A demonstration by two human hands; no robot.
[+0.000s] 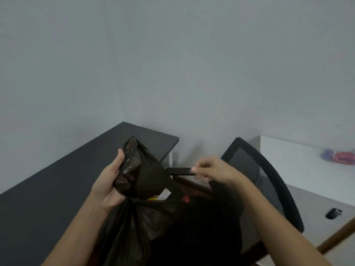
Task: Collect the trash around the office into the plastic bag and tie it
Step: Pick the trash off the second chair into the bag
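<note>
**Black plastic, knot half-made**

Black plastic bag (146,217) hangs left of the mesh chair (257,181). Left hand (109,181) grips its bunched top; right hand (213,169) pinches a taut strip (179,171). Pulling hard could tear the thin film or slip the loop, spilling trash.

One plastic bag (146,217), two hands, one chair (269,179), two desks.

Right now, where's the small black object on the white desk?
In the head view, the small black object lies low on the right, on the white desk, just right of the mesh office chair.
</note>
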